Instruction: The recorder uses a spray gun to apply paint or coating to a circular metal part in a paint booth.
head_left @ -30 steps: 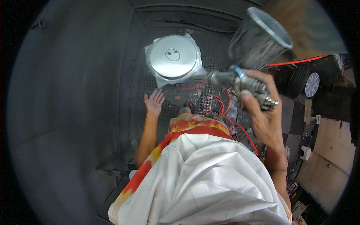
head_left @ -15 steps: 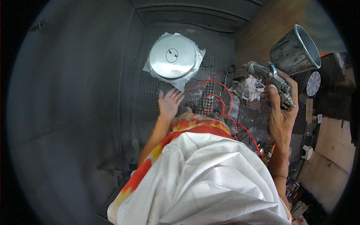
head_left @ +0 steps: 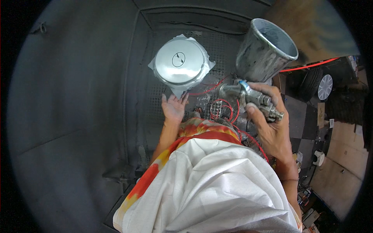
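My right hand [head_left: 268, 136] grips a metal spray gun [head_left: 258, 95] with a large, paint-smeared cup [head_left: 260, 60] on top. To its left, a round silver disc [head_left: 175, 70] with a small oval at its centre rests on pale wrapping [head_left: 178, 88]. My left hand [head_left: 174, 110] is open, palm up, fingers spread at the lower edge of the wrapping; I cannot tell whether they touch it or support it from below.
A dark panelled wall [head_left: 70, 85] fills the left. Red hose [head_left: 233, 110] coils near my feet. At right are a brown board [head_left: 318, 27], a tyre [head_left: 309, 85] with a silver wheel cover [head_left: 325, 87], a white stool [head_left: 318, 158] and a light cabinet [head_left: 338, 171].
The spray gun in my right hand swung rightward, then back left and slightly down. My open left hand has shifted right since a second ago. The disc has moved slightly.
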{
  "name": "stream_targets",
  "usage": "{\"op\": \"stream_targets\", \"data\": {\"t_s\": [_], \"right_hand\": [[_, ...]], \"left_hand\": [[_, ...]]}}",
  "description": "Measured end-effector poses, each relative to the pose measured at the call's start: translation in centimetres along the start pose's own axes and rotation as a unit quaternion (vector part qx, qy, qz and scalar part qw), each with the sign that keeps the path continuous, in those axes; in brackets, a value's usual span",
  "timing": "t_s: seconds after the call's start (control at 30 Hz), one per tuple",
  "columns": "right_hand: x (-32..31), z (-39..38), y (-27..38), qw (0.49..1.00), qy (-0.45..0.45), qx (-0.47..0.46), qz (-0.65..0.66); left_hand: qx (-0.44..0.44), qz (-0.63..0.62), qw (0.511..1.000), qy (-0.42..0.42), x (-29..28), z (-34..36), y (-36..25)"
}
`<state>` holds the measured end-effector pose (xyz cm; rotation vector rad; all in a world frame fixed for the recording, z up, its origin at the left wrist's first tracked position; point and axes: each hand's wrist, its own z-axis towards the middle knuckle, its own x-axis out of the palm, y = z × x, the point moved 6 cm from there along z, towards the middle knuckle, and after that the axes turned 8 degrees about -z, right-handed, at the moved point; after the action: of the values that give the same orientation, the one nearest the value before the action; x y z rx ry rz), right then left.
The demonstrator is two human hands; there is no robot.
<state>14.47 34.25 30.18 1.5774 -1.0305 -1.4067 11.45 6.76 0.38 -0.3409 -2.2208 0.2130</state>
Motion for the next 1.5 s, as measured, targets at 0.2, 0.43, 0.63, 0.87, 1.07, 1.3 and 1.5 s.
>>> {"op": "stream_targets", "data": {"t_s": [0.2,0.43,0.63,0.87,1.07,1.3,1.5], "right_hand": [[-1.4,1.3,0.8,0.994,-0.107,-0.024,0.007],[0.3,0.0,-0.2,0.999,0.02,0.026,0.031],[-2.9,-0.2,-1.3,0.992,-0.117,0.012,-0.047],[-3.8,-1.2,-1.3,0.987,-0.152,0.008,-0.059],[-1.3,-2.7,-1.3,0.999,-0.012,-0.017,-0.031],[-1.0,-1.3,-1.0,0.998,-0.003,0.039,0.043],[-3.2,-0.6,-1.4,0.983,-0.162,-0.047,-0.072]], "left_hand": [[0.065,0.069,0.995,-0.032,0.1,3.1,-7.3],[0.068,0.149,0.986,0.015,-2.0,5.3,-10.1],[0.081,0.214,0.971,-0.067,-4.3,2.7,-9.6],[0.174,0.251,0.952,-0.034,-1.5,0.5,-14.9],[0.327,0.234,0.913,-0.065,2.3,-2.3,-21.9],[0.363,0.251,0.897,-0.031,4.6,-3.0,-24.2],[0.216,0.488,0.846,-0.002,10.6,-2.0,-15.8]]}}
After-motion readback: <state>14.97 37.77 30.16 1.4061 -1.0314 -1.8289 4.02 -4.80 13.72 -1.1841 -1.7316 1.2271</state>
